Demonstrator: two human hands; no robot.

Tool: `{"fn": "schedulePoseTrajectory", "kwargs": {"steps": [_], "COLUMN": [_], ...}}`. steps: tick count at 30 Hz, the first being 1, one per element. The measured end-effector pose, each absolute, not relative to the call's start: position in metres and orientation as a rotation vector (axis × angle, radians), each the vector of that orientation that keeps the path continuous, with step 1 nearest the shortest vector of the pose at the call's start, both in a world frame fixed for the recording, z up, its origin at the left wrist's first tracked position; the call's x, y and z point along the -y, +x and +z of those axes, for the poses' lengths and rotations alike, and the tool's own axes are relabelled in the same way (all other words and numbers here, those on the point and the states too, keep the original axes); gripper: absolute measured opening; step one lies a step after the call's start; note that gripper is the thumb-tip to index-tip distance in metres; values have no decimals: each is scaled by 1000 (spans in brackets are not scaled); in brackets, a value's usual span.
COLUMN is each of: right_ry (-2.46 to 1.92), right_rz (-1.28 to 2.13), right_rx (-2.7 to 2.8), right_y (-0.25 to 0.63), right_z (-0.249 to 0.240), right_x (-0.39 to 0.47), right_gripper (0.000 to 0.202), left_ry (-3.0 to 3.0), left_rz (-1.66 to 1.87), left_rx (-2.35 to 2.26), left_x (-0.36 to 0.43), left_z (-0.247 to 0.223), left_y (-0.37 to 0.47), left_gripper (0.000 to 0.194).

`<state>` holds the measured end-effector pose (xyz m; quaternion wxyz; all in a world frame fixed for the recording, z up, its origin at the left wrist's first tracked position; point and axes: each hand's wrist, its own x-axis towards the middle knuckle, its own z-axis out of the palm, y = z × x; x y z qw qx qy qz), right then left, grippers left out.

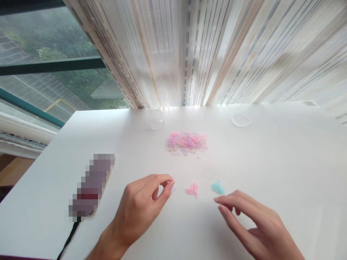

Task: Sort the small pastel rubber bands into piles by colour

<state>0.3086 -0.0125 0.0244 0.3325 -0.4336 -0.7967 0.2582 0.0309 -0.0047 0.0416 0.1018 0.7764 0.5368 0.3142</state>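
Tabletop of smooth white material (284, 159), set against a pale striped curtain (168, 54), carries all items noted. Left hand (138, 202): thumb and forefinger tips pressed together beside a small pale lilac cluster (174, 190), partly hidden; whether a piece is pinched cannot be told. Right hand (260, 220): fingers loosely bent, thumb and forefinger slightly parted, just below the turquoise cluster, nothing seen between them. Flat, blurred-out purplish object (93, 184) with a black cable (71, 234) lies off to the left. Loose heap of thin pink and pastel plastic-looking loops (186, 141) sits beyond the hands, between a transparent round container (155, 120) and a transparent shallow disc (240, 120) farther back. Smallest groups: turquoise cluster (218, 187) near the right fingertips; pink cluster (192, 190) between both hands. Assessment: pieces this light likely cling and drag; fingertip-only contact, raised wrists and a vertical lift of single loops would best leave neighbouring clusters undisturbed. Sleeves and palms should stay off the surface.
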Motion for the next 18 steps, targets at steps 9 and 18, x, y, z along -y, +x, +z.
{"fn": "schedulePoseTrajectory", "kwargs": {"steps": [9,18], "right_ry": [-1233,-1363], "right_rz": [698,833], "right_rx": [2117,1927], "right_y": [327,321], "right_z": [47,-2], "right_x": [-87,-117], "right_gripper": [33,32], "left_ry": [2432,2525], "left_rz": [406,239], "left_rx": [-1413,-1371], "left_x": [-77,-133], "left_z": [61,50], "left_y": [19,56], "left_gripper": [18,16]}}
